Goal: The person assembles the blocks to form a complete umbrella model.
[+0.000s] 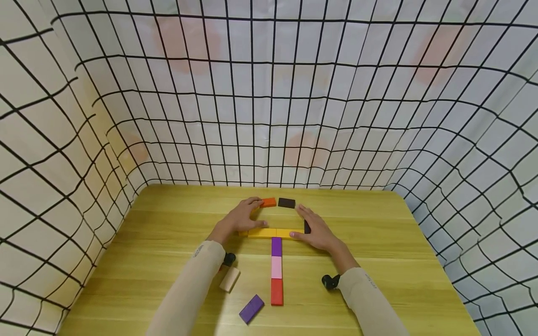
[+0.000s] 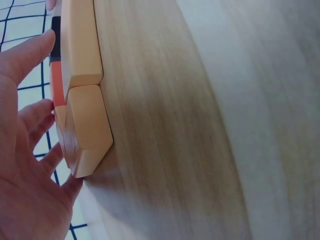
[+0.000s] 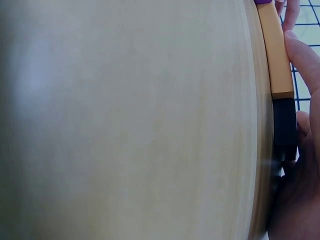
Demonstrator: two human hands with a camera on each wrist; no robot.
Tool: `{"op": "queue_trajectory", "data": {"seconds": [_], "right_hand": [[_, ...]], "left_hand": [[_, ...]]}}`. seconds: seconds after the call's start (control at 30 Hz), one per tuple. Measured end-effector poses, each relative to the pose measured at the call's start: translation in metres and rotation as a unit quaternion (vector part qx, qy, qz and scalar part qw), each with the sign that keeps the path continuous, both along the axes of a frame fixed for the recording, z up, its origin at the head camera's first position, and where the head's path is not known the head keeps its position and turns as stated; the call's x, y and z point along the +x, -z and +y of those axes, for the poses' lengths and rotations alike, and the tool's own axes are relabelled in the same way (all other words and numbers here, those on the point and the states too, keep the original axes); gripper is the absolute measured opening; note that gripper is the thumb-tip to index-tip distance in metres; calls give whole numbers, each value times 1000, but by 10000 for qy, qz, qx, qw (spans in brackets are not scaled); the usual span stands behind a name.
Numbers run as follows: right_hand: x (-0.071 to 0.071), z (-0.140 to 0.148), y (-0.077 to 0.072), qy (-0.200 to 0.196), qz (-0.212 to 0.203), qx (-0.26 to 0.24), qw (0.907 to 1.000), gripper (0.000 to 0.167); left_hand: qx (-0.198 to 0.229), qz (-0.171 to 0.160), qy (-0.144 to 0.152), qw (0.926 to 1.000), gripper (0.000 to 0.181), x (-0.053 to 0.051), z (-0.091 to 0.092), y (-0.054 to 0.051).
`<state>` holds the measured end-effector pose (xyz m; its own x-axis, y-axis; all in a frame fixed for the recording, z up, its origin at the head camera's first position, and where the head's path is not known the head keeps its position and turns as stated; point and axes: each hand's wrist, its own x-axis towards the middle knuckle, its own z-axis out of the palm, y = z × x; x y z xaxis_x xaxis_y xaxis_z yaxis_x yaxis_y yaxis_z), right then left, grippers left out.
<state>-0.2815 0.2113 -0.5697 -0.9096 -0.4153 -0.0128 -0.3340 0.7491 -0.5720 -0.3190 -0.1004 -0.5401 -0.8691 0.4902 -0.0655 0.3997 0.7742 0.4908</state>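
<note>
Two yellow blocks (image 1: pixel 261 233) form a row, with a purple block (image 1: pixel 276 246), a pink block (image 1: pixel 276 267) and a red block (image 1: pixel 277 291) running down from its middle. My left hand (image 1: pixel 240 218) is spread around the row's left end, fingertips against the blocks there. Its fingers also reach an orange block (image 1: pixel 268 202) behind. At the right end, my right hand (image 1: pixel 318 230) lies with fingers extended beside a black block (image 1: pixel 307 227), which it partly hides; its thumb touches a yellow block (image 3: pixel 278 60). Another black block (image 1: pixel 286 203) lies between the hands at the back.
A beige block (image 1: pixel 230 279) and a loose purple block (image 1: pixel 251 309) lie nearer the front, by the left sleeve (image 1: pixel 189 284). Black netting (image 1: pixel 269 126) before a pale cloth surrounds the wooden table (image 1: pixel 378 289) at the back and sides.
</note>
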Motion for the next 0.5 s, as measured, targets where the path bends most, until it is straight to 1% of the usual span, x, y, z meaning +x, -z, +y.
{"op": "queue_trajectory", "data": {"seconds": [0.5], "right_hand": [[0, -1, 0, 21, 38, -3, 10000, 98]], "left_hand": [[23, 14, 64, 10000, 86, 3, 0, -2]]}}
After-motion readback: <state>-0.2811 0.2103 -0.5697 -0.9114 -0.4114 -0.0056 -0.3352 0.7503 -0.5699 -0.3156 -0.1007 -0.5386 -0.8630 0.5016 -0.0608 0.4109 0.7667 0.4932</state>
